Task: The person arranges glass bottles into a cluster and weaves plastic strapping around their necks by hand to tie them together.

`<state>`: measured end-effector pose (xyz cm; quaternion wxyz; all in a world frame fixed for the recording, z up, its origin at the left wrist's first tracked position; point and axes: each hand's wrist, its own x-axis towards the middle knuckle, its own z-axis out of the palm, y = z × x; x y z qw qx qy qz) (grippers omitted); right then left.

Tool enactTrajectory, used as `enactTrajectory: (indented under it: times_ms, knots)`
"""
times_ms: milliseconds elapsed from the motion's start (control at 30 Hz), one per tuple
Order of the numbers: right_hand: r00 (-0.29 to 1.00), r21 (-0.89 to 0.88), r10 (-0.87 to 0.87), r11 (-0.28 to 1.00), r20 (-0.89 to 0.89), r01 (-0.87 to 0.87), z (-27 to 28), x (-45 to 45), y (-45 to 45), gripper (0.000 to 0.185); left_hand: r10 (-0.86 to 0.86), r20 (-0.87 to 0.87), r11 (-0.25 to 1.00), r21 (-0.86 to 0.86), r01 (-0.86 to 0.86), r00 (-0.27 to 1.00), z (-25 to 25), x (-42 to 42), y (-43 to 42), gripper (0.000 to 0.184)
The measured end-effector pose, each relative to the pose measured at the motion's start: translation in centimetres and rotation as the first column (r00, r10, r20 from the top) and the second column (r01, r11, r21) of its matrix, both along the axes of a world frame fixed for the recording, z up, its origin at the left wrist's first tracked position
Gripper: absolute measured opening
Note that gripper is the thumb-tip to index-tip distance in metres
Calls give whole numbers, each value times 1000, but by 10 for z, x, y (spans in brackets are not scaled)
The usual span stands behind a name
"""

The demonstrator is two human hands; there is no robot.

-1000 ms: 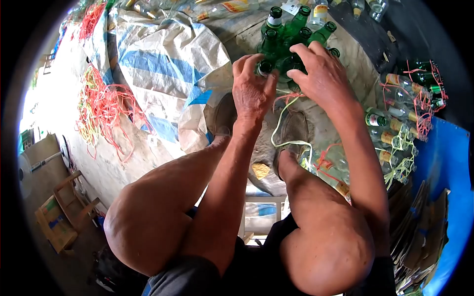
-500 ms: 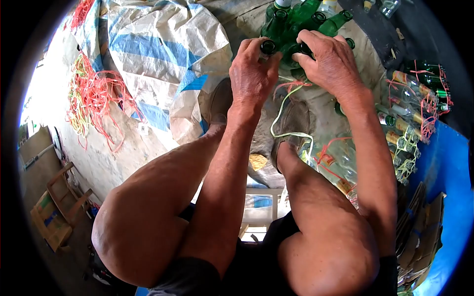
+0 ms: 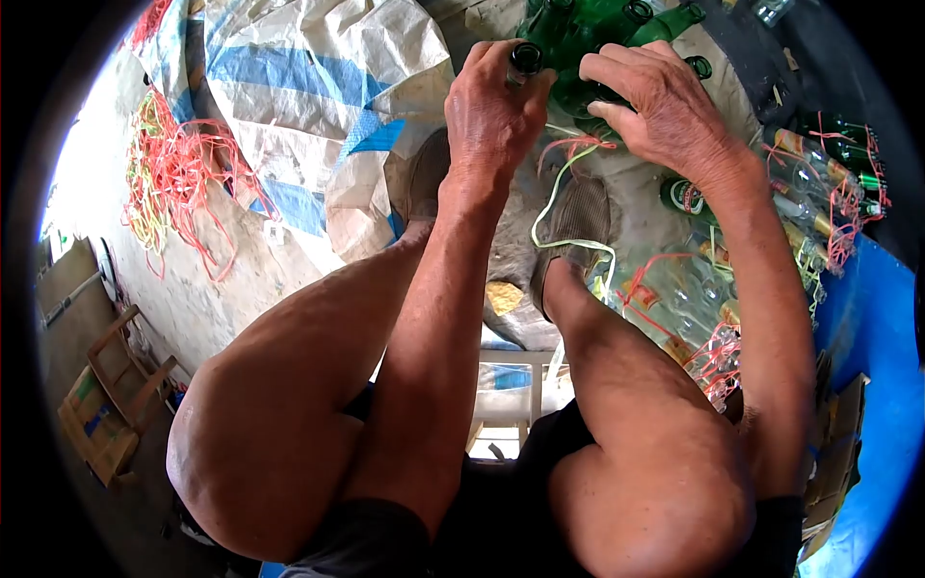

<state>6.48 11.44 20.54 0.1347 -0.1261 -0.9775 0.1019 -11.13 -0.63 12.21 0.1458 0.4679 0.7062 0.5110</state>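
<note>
- In the head view, the one feed I have, my left hand (image 3: 493,111) is clamped round the neck of a green glass bottle (image 3: 525,60), its mouth tipped up towards the camera. The neck is its slimmest part, so I judge it gives the surest hold.
- My right hand (image 3: 665,111) arches over the cluster of green bottles (image 3: 568,39), just beside that bottle. Thumb and fingers stand apart, bent towards the glass; I cannot tell whether they grip anything, since the knuckles hide the contact.
- The cluster sits close-packed, mouths mostly upward, and I take it that the bottles prop one another. One at its right side, the leaning green bottle (image 3: 674,24), tilts outward.
- For edges, the cluster runs off the top of my picture, so I cannot judge its far side. The blue-striped woven sheet (image 3: 289,67) lies to the left of my left hand.
- Below my right forearm's wrist end lies a labelled green bottle (image 3: 687,197), with transparent bottles (image 3: 679,299) farther down, limiting that side.
- Between the hands and the right shoe (image 3: 581,214), some floor (image 3: 636,217) shows, crossed by the pale green string (image 3: 542,217).
</note>
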Motion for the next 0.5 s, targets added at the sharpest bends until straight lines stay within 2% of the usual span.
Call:
enactTrajectory:
  times_ms: [167,267,367,467,500]
  knots:
    - [990,-34,99,995,101,-96,14,-3,3,41,-12,-39,1000,7,12,999,-2,-3,2,30]
    - [981,-7,60,998,185,-60,13,-3,1,44,-19,89,1000,-20,20,996,-4,-3,2,36]
    - [981,-40,63,998,183,-56,11,-5,3,44,-28,68,1000,-11,28,997,-9,-5,4,36]
    - [970,43,-63,998,233,54,9,-8,-5,39,33,-51,999,-27,-34,998,-1,-2,2,36]
    - [964,37,-97,995,247,90,5,-7,-5,38,26,-44,999,-29,-27,999,0,-1,2,36]
